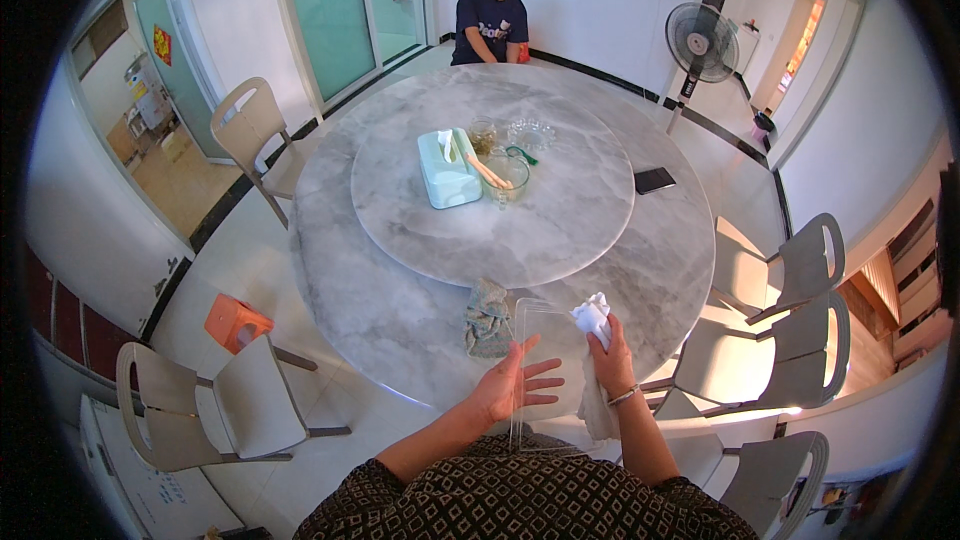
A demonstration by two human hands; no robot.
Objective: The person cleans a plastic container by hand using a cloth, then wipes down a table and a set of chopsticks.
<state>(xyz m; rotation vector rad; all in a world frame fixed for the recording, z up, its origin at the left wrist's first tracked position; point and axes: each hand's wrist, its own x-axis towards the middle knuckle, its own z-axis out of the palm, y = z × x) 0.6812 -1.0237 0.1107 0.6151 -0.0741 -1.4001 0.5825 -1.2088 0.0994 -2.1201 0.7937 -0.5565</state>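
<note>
A clear plastic box or cover (556, 306) with thin edges stands tilted between my hands, low over the table's near edge and my lap. My left hand (519, 384) steadies it at its left side, fingers spread across the clear wall; whether they lie inside or behind it is hard to tell. In my right hand (613, 360) is a crumpled white cloth or tissue (592, 315), bunched above the fingers. A paler length of cloth (596, 409) hangs below that hand. A folded grey-green patterned cloth (487, 319) lies on the table just beyond my left hand.
The round marble-look table (330, 270) has a turntable (420, 240) bearing a tissue box (452, 184), a glass bowl (507, 187), a jar (482, 136) and a glass dish (531, 133). A phone (655, 180) lies right. Several chairs surround the table; a person (491, 26) sits opposite.
</note>
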